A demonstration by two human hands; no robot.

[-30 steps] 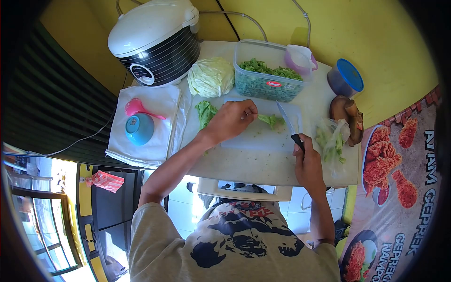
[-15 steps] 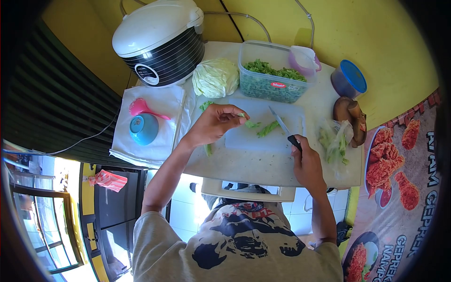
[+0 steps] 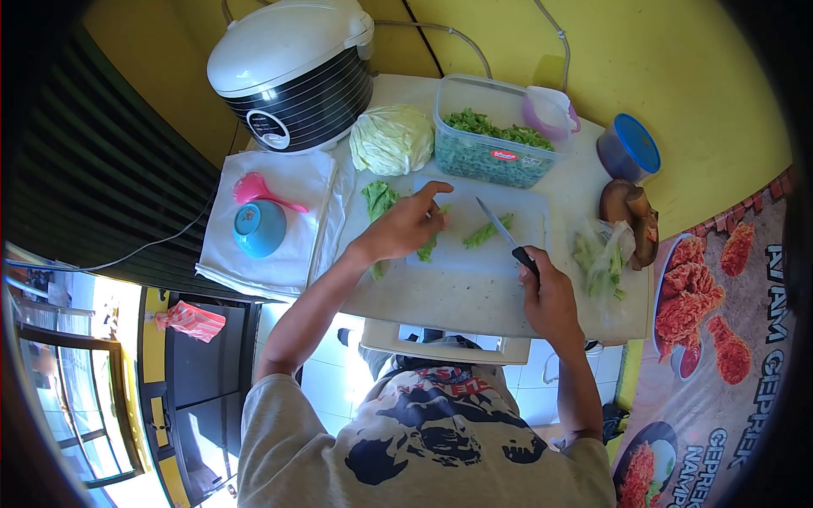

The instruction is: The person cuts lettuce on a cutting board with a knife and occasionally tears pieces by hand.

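My left hand (image 3: 406, 224) is over the left part of the white cutting board (image 3: 533, 203), fingers bent and apart, with a green leaf piece (image 3: 428, 247) just beneath it; any grip on that leaf is hidden. My right hand (image 3: 549, 296) is closed round the black handle of a knife (image 3: 506, 237), its blade pointing up and left above the board. Another leaf strip (image 3: 489, 230) lies beside the blade. Left of the board, a larger leaf (image 3: 378, 199) rests on the table, partly behind my left hand.
Behind the board stand a cabbage (image 3: 391, 140) and a clear container (image 3: 495, 157) of chopped greens. A rice cooker (image 3: 296, 76) is at back left, near a blue bowl (image 3: 259, 229) and pink ladle (image 3: 252, 188). To the right are a plastic bag (image 3: 603, 258) and blue-lidded tub (image 3: 628, 146).
My left hand has moved slightly right, and its pinch has loosened. The leaf piece now hangs or lies lower, below its fingers. The knife has shifted a little left.
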